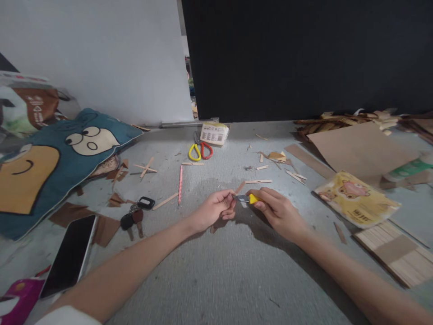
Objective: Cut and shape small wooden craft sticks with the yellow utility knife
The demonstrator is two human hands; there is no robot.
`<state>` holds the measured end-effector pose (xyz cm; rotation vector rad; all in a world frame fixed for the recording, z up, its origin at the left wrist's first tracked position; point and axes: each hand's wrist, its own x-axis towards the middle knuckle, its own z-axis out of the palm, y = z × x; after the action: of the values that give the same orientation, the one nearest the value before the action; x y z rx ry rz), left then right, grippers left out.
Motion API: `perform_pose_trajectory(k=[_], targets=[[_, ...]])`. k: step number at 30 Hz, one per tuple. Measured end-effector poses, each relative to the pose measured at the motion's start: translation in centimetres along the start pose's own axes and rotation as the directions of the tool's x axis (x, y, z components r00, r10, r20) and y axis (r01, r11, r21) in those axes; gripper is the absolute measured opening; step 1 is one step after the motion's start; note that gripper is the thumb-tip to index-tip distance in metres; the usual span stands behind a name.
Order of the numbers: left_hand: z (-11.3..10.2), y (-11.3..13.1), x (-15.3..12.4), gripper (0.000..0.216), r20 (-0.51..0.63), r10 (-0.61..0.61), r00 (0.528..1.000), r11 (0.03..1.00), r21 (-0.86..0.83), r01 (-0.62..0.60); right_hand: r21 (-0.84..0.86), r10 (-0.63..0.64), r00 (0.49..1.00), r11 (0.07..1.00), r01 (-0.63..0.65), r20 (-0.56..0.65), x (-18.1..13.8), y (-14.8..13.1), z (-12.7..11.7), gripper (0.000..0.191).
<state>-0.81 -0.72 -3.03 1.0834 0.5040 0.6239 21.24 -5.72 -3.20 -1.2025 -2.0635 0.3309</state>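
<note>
My left hand [216,208] is closed in a pinch on a thin wooden craft stick [239,188], whose free end points up and to the right. My right hand [275,208] is closed round a yellow utility knife [248,198]. The knife's metal blade end points left and meets the stick just beside my left fingertips. Both hands hover low over the grey floor [223,271] in the middle of the view.
Scissors with yellow and red handles [200,150], a small packet [214,132], a pink pencil [180,184] and loose sticks lie ahead. Keys [136,214], a phone [70,255] and a blue cushion [50,167] are left. Cardboard [358,151], a yellow packet [356,198] and a stick panel [395,253] are right.
</note>
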Motion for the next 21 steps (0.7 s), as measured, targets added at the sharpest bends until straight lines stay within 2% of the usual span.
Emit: perform_pose_trajectory(k=[5, 10, 17, 21], targets=[[0.31, 0.43, -0.09, 0.03, 0.002, 0.027, 1.0, 0.997, 0.076, -0.027, -0.003, 0.021, 1.0, 1.0, -0.021, -0.009, 0.0, -0.13, 0.04, 0.03], [0.57, 0.92, -0.19, 0.017, 0.031, -0.01, 0.999, 0.983, 0.183, 0.004, 0.027, 0.001, 1.0, 1.0, -0.001, -0.014, 0.01, -0.08, 0.13, 0.03], [0.54, 0.64, -0.41, 0.013, -0.023, -0.001, 1.0, 0.991, 0.134, 0.004, 0.033, 0.008, 1.0, 0.999, -0.008, -0.029, -0.09, 0.16, 0.19, 0.031], [0.51, 0.63, -0.39, 0.01, 0.007, -0.011, 1.0, 0.987, 0.163, 0.01, 0.03, -0.003, 1.0, 1.0, 0.004, -0.029, -0.05, 0.08, 0.11, 0.032]])
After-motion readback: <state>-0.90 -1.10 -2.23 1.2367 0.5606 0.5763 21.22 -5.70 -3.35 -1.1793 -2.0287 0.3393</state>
